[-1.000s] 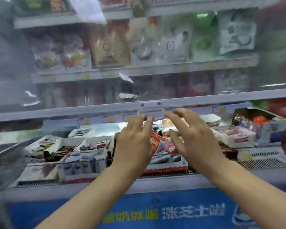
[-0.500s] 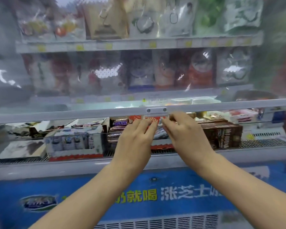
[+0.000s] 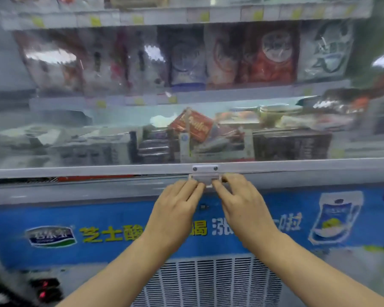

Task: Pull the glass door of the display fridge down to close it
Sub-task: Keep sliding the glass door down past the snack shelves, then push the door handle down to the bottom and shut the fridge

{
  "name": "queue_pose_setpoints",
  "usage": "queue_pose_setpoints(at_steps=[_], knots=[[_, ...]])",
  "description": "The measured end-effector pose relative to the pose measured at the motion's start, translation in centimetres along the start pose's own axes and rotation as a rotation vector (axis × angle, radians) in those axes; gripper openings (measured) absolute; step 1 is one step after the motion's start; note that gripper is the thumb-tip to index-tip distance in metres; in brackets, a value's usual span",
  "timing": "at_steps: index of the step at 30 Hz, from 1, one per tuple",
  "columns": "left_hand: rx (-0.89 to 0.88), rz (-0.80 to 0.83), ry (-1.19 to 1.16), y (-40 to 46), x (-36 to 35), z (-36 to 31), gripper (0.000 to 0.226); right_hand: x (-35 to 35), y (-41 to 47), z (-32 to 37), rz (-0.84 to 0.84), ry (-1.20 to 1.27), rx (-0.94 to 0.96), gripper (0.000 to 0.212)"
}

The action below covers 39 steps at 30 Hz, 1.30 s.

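Note:
The glass door (image 3: 142, 89) of the display fridge covers nearly the whole front, and its grey bottom rail (image 3: 98, 170) sits just above the fridge's lower ledge (image 3: 75, 191). A narrow dark gap shows under the rail at the left. A small white handle (image 3: 205, 177) hangs from the rail's middle. My left hand (image 3: 175, 209) and my right hand (image 3: 242, 204) both pinch this handle from below, fingertips side by side. Behind the glass the shelved goods look blurred.
Packets and boxes fill the shelves behind the glass, among them a red box (image 3: 192, 125). Below is the fridge's blue advertising panel (image 3: 53, 235) and a white vent grille (image 3: 208, 282). A dark unit with red lights (image 3: 44, 289) sits at the lower left.
Both hands have drawn the handle and the door's rail downward, from over the bottom shelf's goods to just above the lower ledge. The opening has shrunk to a thin gap.

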<state>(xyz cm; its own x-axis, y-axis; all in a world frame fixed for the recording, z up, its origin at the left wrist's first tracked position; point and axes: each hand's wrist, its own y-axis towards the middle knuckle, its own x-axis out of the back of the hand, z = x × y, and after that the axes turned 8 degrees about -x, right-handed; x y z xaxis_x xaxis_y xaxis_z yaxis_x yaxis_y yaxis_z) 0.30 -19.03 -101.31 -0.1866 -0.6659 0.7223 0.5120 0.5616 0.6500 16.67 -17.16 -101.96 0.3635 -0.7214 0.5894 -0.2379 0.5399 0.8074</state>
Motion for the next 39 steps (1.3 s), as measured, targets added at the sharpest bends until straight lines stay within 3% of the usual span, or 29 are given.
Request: queue_pose_setpoints(at_steps=[16,24,31,39], knots=[[0.078,0.115,0.019,-4.6,-5.9,-2.3,0.059,-5.2,-5.7,-0.2,0.087,0.029,-0.035,0.044],[0.116,0.168,0.029,-5.4,-8.2,-2.1,0.075,-7.7,-6.2,-0.4,0.119,-0.027,-0.038,0.046],[0.074,0.168,0.075,-5.3,-8.8,-1.3,0.08,-8.3,-6.1,-0.3,0.137,-0.074,-0.046,0.053],[-0.016,0.165,0.157,-5.5,-9.6,-0.4,0.069,-9.6,-6.2,0.0,0.122,-0.139,-0.057,0.056]])
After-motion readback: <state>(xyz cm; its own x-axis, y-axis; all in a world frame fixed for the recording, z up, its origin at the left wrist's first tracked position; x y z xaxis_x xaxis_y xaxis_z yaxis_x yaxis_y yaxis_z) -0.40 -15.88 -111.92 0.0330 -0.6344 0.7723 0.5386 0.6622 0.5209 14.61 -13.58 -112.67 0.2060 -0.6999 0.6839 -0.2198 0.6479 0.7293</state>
